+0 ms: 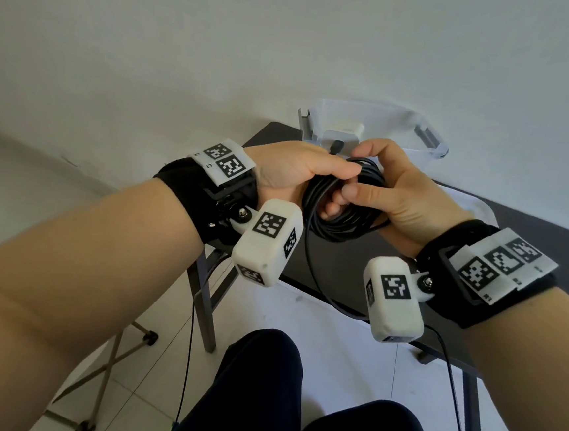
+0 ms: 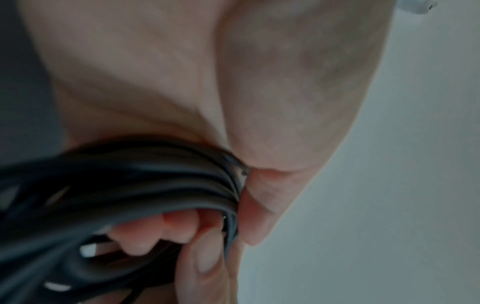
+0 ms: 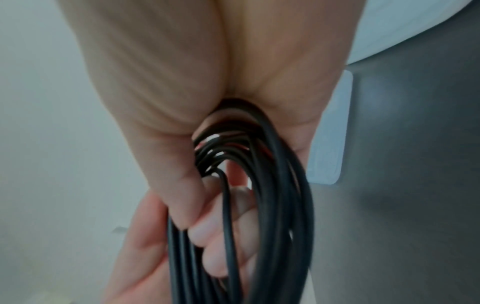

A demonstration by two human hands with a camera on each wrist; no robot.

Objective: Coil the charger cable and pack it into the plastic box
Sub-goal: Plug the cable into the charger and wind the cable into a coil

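Observation:
A black charger cable (image 1: 341, 217) is wound into a coil of several loops, held in the air above the dark table (image 1: 340, 268). My left hand (image 1: 290, 171) grips the coil's left side, thumb over the top strands (image 2: 155, 181). My right hand (image 1: 395, 190) holds the right side, thumb pressed on the loops (image 3: 259, 185). A loose strand hangs down from the coil past the table's front edge. The clear plastic box (image 1: 431, 138) stands open just behind the hands, with a white charger block (image 1: 345, 134) inside. The cable's black plug (image 1: 335, 147) pokes up near it.
The box's clear lid (image 1: 479, 208) lies flat on the table to the right of my hands. The table stands against a white wall. A folding stand (image 1: 108, 365) is on the tiled floor at lower left. My knees (image 1: 294, 405) are under the front edge.

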